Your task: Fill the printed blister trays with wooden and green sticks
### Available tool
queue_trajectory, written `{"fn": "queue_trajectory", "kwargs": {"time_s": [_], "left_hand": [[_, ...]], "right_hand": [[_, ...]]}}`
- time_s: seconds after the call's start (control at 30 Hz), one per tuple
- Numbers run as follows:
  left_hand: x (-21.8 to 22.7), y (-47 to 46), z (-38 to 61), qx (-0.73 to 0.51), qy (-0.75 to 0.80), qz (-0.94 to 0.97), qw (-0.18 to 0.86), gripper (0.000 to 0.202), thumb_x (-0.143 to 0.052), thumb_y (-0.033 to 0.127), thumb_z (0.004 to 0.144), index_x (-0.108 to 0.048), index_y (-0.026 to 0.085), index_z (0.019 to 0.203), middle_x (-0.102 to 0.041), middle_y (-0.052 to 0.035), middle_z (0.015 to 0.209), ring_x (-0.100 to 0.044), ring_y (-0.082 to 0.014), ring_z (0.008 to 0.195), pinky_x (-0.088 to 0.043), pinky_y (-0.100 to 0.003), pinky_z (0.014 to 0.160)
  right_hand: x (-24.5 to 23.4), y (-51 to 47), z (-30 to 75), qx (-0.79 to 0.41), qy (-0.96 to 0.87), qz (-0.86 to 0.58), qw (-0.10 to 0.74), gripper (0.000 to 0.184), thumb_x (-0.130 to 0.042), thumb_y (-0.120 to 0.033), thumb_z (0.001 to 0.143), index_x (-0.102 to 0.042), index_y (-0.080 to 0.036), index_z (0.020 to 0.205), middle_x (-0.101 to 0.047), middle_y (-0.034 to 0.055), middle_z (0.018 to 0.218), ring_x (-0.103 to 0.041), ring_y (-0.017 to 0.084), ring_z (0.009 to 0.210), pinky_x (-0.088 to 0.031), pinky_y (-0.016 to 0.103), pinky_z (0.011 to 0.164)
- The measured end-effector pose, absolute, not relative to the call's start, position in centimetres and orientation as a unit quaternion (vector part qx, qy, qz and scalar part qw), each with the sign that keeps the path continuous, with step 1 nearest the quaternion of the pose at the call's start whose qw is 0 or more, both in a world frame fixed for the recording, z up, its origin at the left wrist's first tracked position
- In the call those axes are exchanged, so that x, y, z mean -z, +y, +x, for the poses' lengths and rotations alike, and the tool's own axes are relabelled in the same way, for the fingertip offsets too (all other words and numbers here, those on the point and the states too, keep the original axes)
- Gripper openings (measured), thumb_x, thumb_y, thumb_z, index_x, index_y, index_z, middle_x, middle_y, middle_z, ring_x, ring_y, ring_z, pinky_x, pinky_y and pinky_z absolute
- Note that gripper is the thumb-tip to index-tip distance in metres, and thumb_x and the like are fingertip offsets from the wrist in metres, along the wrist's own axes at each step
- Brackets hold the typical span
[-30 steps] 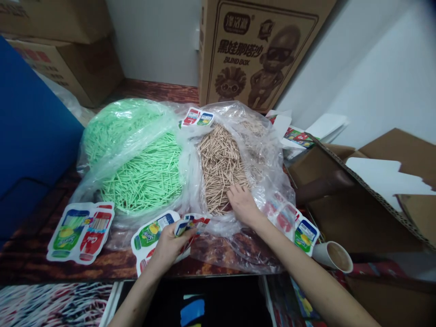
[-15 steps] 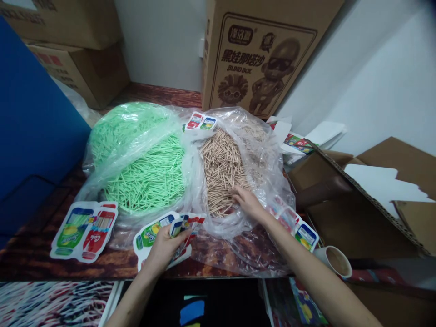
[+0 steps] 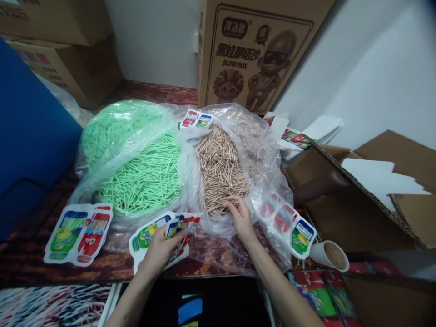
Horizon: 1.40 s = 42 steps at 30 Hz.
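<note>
My left hand (image 3: 160,247) is closed on a small printed packet (image 3: 177,225), held over a larger printed card (image 3: 146,236) at the table's front edge. My right hand (image 3: 239,215) rests at the near edge of a pile of tan wooden sticks (image 3: 220,168) in a clear plastic bag, fingers curled and pinching at the sticks. Whether it holds any I cannot make out. To the left lies a bag of green sticks (image 3: 143,175).
A printed card (image 3: 80,233) lies at the front left and more packets (image 3: 289,222) at the right. A paper cup (image 3: 329,255) stands beside an open cardboard box (image 3: 357,200). A tall printed carton (image 3: 255,50) stands behind. A blue panel (image 3: 30,131) is at the left.
My right hand has drawn back from the middle of the tan sticks to the pile's near edge, fingers now curled. My left hand still holds the packet.
</note>
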<state>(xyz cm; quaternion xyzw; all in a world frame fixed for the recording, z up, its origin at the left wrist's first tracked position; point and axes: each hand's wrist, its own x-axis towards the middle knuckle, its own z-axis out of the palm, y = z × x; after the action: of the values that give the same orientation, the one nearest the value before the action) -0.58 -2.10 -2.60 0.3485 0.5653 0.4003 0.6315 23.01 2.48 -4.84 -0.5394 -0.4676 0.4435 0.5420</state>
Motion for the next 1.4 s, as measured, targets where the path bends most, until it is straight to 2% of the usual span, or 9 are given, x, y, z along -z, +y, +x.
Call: {"fn": "queue_trajectory", "kwargs": {"time_s": [0.1,0.23,0.33,0.83,0.97,1.2,1.4], "left_hand": [[2.5,-2.0,-0.5,-0.39,0.567,0.358,0.631,0.028,-0.076,0.039,0.064,-0.068,0.013,0.069,-0.06,0.0003,0.057,-0.052,-0.0115,0.05,-0.042,-0.022,0.049],[2.7,-2.1,-0.4,-0.388,0.571,0.358,0.629,0.03,-0.075,0.04,0.065,-0.069,0.013,0.075,-0.063,-0.0009,0.061,-0.053,-0.0119,0.052,-0.044,-0.023,0.051],[3.2,-2.2,-0.6,-0.396,0.566,0.361,0.626,0.03,-0.075,0.04,0.064,-0.069,0.013,0.074,-0.063,-0.0014,0.061,-0.053,-0.0124,0.053,-0.044,-0.023,0.051],[3.3,-2.5,-0.9,-0.399,0.559,0.365,0.629,0.03,-0.076,0.04,0.064,-0.066,0.013,0.071,-0.061,0.0014,0.057,-0.052,-0.0116,0.051,-0.043,-0.024,0.052],[3.4,-2.4,-0.9,-0.398,0.564,0.362,0.626,0.03,-0.076,0.04,0.064,-0.067,0.013,0.074,-0.062,0.0005,0.059,-0.053,-0.0127,0.052,-0.043,-0.025,0.053],[2.7,-2.2,-0.7,-0.379,0.572,0.365,0.63,0.031,-0.075,0.041,0.064,-0.066,0.012,0.072,-0.06,0.0014,0.057,-0.051,-0.0113,0.051,-0.042,-0.024,0.052],[2.3,-2.1,-0.3,-0.384,0.575,0.361,0.626,0.03,-0.076,0.04,0.062,-0.063,0.013,0.067,-0.057,0.0022,0.054,-0.048,-0.0105,0.048,-0.04,-0.023,0.049]], "right_hand": [[5.6,1.7,22.8,-0.423,-0.479,-0.56,0.528,0.021,-0.056,-0.032,0.085,-0.06,-0.021,0.103,-0.066,0.0015,0.087,-0.062,0.018,0.09,-0.046,0.031,0.085],[6.0,1.8,22.8,-0.389,-0.525,-0.56,0.51,0.015,-0.053,-0.03,0.086,-0.063,-0.02,0.089,-0.067,0.0033,0.087,-0.062,0.018,0.084,-0.046,0.03,0.08],[6.2,1.9,22.9,-0.39,-0.549,-0.549,0.495,0.015,-0.051,-0.027,0.086,-0.065,-0.02,0.087,-0.068,0.0032,0.084,-0.062,0.019,0.083,-0.047,0.031,0.08],[5.1,1.0,22.7,-0.41,-0.591,-0.523,0.457,0.017,-0.052,-0.027,0.089,-0.068,-0.021,0.092,-0.069,0.005,0.094,-0.063,0.02,0.094,-0.046,0.033,0.086],[5.6,1.0,22.7,-0.414,-0.576,-0.533,0.462,0.013,-0.055,-0.026,0.087,-0.067,-0.021,0.09,-0.069,0.0038,0.091,-0.063,0.02,0.091,-0.046,0.033,0.084],[6.0,0.9,22.8,-0.409,-0.582,-0.527,0.465,0.016,-0.052,-0.028,0.09,-0.067,-0.021,0.09,-0.068,0.0039,0.091,-0.062,0.02,0.091,-0.045,0.032,0.083],[4.0,0.9,22.3,-0.42,-0.573,-0.517,0.477,0.016,-0.053,-0.027,0.089,-0.067,-0.021,0.088,-0.068,0.0039,0.088,-0.062,0.02,0.09,-0.044,0.032,0.084]]}}
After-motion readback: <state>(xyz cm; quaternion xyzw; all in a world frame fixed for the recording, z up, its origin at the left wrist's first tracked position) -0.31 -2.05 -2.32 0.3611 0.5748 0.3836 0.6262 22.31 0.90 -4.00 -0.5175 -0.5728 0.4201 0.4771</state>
